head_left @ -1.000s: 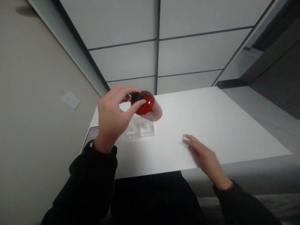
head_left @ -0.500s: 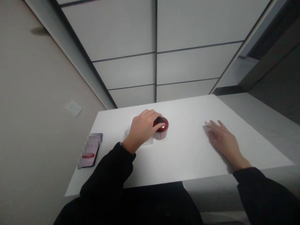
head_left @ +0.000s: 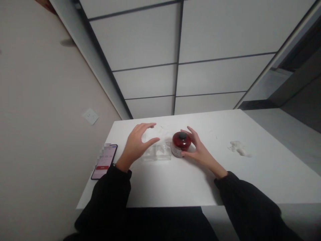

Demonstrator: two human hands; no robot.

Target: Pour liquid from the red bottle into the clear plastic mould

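A squat, round dark-red bottle [head_left: 179, 143] with a black cap and a pale label stands upright on the white table. My right hand [head_left: 200, 150] is wrapped around its right side, the thumb at the front and the fingers behind. My left hand [head_left: 136, 142] is open, thumb and fingers spread in a C shape, with nothing between them. Below and beside that hand lies a clear, see-through box or tray [head_left: 162, 156] with what look like dividers; it sits just left of the bottle, and its outline is hard to make out.
A crumpled white tissue [head_left: 238, 148] lies on the right part of the table [head_left: 170, 187]. At the left edge is a phone [head_left: 106, 160] with its screen lit. Behind the table stand white panelled doors [head_left: 205, 77]; a wall with a socket [head_left: 90, 116] borders the left.
My left hand has let go of the bottle and moved left, opening. My right hand has left the tissue at the right and come over to the bottle. The view has shifted slightly.
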